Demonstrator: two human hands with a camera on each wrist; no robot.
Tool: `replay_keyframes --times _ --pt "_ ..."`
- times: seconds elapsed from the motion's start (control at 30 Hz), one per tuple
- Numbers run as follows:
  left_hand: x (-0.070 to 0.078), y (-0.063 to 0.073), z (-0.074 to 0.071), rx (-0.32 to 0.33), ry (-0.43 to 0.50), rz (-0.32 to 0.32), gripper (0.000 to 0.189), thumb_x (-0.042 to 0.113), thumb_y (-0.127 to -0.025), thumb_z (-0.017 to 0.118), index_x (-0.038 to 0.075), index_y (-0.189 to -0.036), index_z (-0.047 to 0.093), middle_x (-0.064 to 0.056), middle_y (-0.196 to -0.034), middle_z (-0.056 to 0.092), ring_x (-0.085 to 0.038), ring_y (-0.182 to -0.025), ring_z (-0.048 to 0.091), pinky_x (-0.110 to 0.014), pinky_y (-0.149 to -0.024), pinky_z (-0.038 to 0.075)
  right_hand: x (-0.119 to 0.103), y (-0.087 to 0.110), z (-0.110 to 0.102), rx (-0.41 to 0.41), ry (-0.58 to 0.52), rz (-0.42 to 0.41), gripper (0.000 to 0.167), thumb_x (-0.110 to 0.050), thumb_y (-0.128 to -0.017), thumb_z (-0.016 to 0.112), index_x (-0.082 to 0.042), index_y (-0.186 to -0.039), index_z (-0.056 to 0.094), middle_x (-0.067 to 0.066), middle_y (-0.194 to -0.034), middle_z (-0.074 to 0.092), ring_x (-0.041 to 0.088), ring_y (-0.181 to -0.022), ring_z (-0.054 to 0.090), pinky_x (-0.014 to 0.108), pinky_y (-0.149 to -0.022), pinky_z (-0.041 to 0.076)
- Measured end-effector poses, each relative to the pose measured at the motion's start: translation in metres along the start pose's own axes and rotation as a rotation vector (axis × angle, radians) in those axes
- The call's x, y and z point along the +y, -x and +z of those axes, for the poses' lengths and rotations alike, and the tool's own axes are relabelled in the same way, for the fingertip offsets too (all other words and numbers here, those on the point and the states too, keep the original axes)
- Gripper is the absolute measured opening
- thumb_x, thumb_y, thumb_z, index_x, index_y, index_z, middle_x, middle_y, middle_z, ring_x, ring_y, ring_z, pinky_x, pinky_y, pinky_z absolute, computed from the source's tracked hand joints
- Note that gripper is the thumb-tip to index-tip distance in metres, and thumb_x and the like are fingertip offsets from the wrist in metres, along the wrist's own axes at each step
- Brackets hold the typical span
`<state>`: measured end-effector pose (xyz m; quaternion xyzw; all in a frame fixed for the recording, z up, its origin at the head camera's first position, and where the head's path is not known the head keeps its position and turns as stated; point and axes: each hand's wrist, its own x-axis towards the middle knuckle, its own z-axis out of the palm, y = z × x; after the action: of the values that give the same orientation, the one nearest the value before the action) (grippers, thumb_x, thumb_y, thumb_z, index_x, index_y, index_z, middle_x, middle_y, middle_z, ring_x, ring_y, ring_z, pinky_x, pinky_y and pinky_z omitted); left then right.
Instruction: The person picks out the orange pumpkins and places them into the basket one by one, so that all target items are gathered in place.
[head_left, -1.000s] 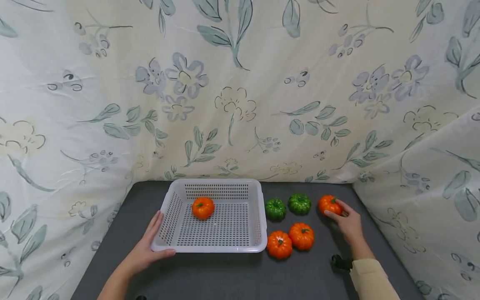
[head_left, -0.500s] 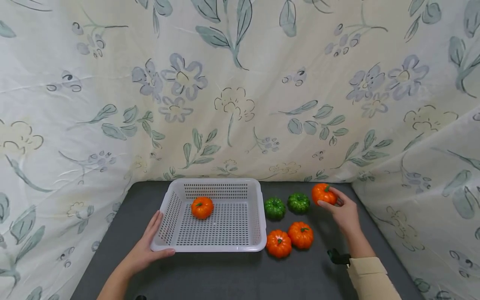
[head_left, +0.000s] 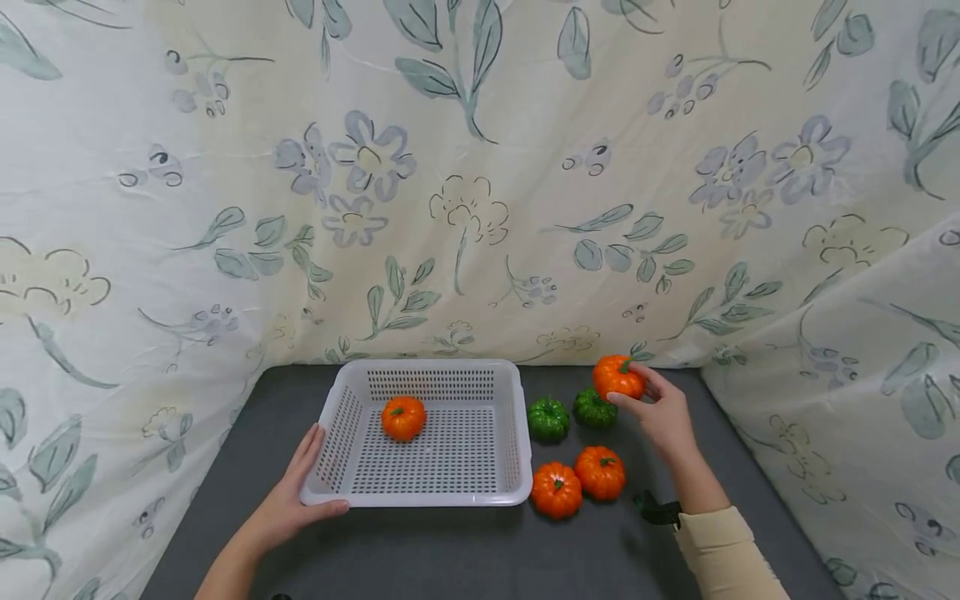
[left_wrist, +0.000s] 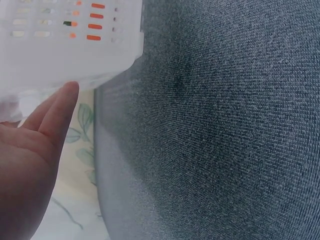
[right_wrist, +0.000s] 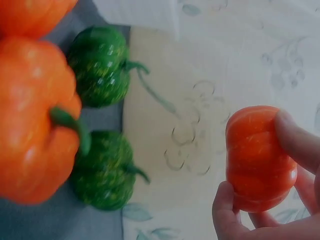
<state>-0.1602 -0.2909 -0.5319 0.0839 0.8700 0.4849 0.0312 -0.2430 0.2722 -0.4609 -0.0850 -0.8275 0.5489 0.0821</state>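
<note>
My right hand (head_left: 663, 410) holds a small orange toy pumpkin (head_left: 617, 377) between thumb and fingers, raised over the back right of the table. In the right wrist view the same pumpkin (right_wrist: 259, 155) shows its ribbed side, fingertips at both ends. At the left, my left hand (head_left: 288, 493) rests against the front left corner of a white plastic basket (head_left: 420, 500), fingers straight along its side and thumb along the front. Inside the basket sits another orange pumpkin (head_left: 403, 418). The left wrist view shows straight fingers (left_wrist: 59, 112) touching the basket wall.
Two green pumpkins (head_left: 547, 419) stand just right of the basket, the farther green one (head_left: 595, 409) partly overlapped by the held pumpkin. Nearer the front are two orange pumpkins (head_left: 557, 490) side by side. Patterned cloth (head_left: 465, 183) encloses the dark table (head_left: 442, 554) behind and at both sides.
My right hand has lifted the orange pumpkin off the table's right side and carried it leftward, towards the green pumpkins. The left hand and basket stay in place.
</note>
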Motion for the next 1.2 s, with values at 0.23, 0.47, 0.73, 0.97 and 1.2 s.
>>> replay_keyframes --times 0.23,0.47,0.73,0.97,1.2 --pt "0.0 -0.001 0.0 0.0 -0.024 -0.034 0.12 0.026 -0.076 0.087 0.023 -0.164 0.005 -0.007 -0.17 -0.013 -0.051 -0.15 0.0 -0.078 -0.109 0.011 -0.019 0.005 0.016 -0.063 0.007 -0.045 0.074 -0.035 -0.085 0.082 -0.017 -0.15 0.05 0.01 -0.161 0.036 0.038 -0.141 0.039 0.055 -0.106 0.042" --pt "0.001 -0.002 0.0 -0.004 -0.029 -0.04 0.119 0.027 -0.077 0.086 0.022 -0.164 0.005 -0.008 -0.17 -0.013 -0.052 -0.15 0.0 -0.078 -0.108 0.011 -0.035 0.007 0.035 -0.11 0.015 -0.044 0.072 -0.034 -0.083 0.084 -0.019 -0.147 0.053 0.009 -0.159 0.041 0.037 -0.141 0.041 0.056 -0.109 0.041" --pt "-0.001 -0.002 0.0 -0.007 -0.017 -0.031 0.12 0.026 -0.076 0.087 0.023 -0.164 0.005 -0.007 -0.17 -0.013 -0.052 -0.15 0.0 -0.078 -0.108 0.011 -0.048 0.01 0.062 -0.175 0.028 -0.09 0.069 -0.031 -0.083 0.084 -0.019 -0.144 0.056 0.007 -0.155 0.045 0.037 -0.133 0.045 0.056 -0.105 0.044" --pt "0.0 -0.001 0.0 -0.007 -0.003 -0.019 0.12 0.026 -0.076 0.087 0.021 -0.164 0.006 -0.006 -0.17 -0.013 -0.052 -0.15 0.0 -0.079 -0.108 0.011 -0.06 0.014 0.086 -0.245 0.011 -0.178 0.065 -0.023 -0.082 0.085 -0.014 -0.14 0.058 0.009 -0.151 0.05 0.035 -0.132 0.05 0.053 -0.105 0.047" --pt "-0.002 -0.002 -0.001 -0.011 0.018 -0.002 0.119 0.022 -0.076 0.087 0.02 -0.164 0.005 -0.008 -0.17 -0.014 -0.052 -0.15 -0.001 -0.078 -0.109 0.01 -0.082 0.014 0.107 -0.3 -0.005 -0.202 0.06 -0.019 -0.081 0.086 -0.017 -0.136 0.06 0.008 -0.149 0.05 0.038 -0.13 0.052 0.048 -0.094 0.055"
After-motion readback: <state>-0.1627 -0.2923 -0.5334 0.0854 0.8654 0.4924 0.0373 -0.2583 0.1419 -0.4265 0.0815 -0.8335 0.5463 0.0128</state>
